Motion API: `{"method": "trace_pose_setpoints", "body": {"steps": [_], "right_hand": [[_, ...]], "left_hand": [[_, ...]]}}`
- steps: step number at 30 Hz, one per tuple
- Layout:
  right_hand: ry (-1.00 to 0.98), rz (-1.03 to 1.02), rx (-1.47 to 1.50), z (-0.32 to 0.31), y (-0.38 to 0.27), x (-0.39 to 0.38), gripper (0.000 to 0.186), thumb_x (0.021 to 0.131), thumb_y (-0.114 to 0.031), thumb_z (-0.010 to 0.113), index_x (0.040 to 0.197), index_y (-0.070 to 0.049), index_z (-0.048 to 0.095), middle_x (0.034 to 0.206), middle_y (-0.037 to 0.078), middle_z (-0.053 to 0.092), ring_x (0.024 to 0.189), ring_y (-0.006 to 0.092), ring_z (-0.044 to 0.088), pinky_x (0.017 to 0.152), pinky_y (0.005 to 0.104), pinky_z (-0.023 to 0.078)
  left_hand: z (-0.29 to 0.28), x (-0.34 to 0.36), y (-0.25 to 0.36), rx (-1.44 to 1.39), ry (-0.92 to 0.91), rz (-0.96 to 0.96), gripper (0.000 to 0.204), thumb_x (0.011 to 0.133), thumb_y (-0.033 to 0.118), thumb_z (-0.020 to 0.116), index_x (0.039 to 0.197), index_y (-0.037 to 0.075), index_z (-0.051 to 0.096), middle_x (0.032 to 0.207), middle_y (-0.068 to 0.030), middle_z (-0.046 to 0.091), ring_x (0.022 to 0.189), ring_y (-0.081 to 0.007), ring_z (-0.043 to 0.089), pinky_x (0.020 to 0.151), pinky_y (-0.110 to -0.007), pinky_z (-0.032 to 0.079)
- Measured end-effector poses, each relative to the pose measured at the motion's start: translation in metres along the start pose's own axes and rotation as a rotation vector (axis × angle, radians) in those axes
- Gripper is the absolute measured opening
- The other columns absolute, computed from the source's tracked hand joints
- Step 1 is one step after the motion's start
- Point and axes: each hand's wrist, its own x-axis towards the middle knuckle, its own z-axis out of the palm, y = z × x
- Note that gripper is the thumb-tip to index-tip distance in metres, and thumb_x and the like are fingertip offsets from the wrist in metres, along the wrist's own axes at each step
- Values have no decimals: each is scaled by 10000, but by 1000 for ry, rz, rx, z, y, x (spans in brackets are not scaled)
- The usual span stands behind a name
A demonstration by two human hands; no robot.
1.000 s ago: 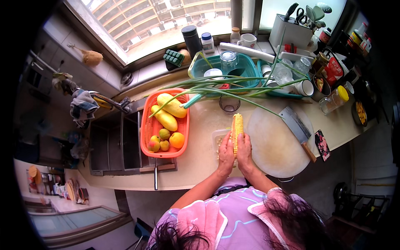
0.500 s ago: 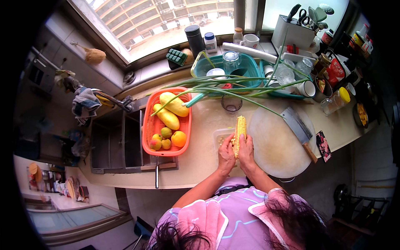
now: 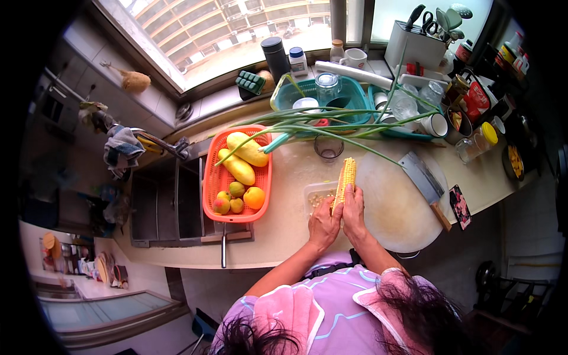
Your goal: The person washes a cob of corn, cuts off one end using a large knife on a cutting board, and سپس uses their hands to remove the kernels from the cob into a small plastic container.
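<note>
Between my two hands I hold a yellow corn cob [image 3: 346, 176], its tip pointing away from me and leaning a little to the right. My left hand [image 3: 325, 225] is closed around the lower left side of the cob. On the other side, my right hand [image 3: 354, 213] wraps the lower end, fingers against the kernels. Under the cob and partly hidden by my left hand is a clear shallow container [image 3: 309, 190] with loose kernels in it. The cob's bottom end is covered by my hands.
An orange basket [image 3: 208, 198] of fruit stands left, beside the sink [image 3: 155, 204]. Right is a round cutting board [image 3: 393, 219] with a cleaver [image 3: 421, 177] on it. Long green onions [image 3: 319, 118] stretch above a glass [image 3: 329, 148]. Teal baskets [image 3: 355, 89] line the back.
The corn cob has tilted, its tip swinging right and slightly away. My left hand has shifted right and lower along it, uncovering more kernels in the container.
</note>
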Motion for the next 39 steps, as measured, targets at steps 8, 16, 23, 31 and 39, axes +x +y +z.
{"method": "trace_pose_setpoints", "body": {"steps": [8, 16, 23, 31, 39], "right_hand": [[18, -70, -123, 3, -3, -9, 440, 983, -356, 424, 1179, 37, 440, 989, 163, 559, 876, 228, 557, 765, 355, 456], [-8, -73, -122, 1, -12, -11, 400, 981, -353, 445, 1142, 11, 490, 883, 67, 548, 763, 135, 519, 682, 302, 451], [-45, -112, -79, -13, 1, 3, 389, 978, -338, 451, 1101, 23, 528, 855, 90, 578, 770, 175, 554, 702, 325, 459], [-186, -83, 70, -16, -19, -3, 355, 980, -322, 462, 1051, 6, 577, 826, 26, 571, 726, 93, 515, 657, 261, 442], [-271, -28, 211, -26, -44, -6, 330, 979, -318, 464, 1039, -19, 591, 830, -4, 564, 727, 60, 499, 657, 232, 428]], "left_hand": [[8, -7, -14, -52, -81, -37, 345, 975, 266, 361, 1080, 27, 586, 794, -261, 608, 679, -421, 613, 585, -479, 479], [5, -2, -20, -92, -64, 56, 345, 976, 220, 341, 1063, 14, 604, 786, -247, 612, 682, -394, 626, 594, -450, 490], [1, 6, -17, -233, -130, -135, 239, 941, 120, 433, 1080, -13, 576, 799, -180, 647, 716, -317, 646, 658, -392, 502], [3, 5, -33, -206, -224, -35, 415, 946, 137, 424, 1333, -12, 403, 1236, -217, 535, 1207, -305, 486, 1009, -366, 385], [-59, 33, -24, -1682, -609, -645, 761, 945, 616, 236, 1484, 92, 119, 1502, -179, 248, 1380, -294, 272, 1054, -403, 295]]}}
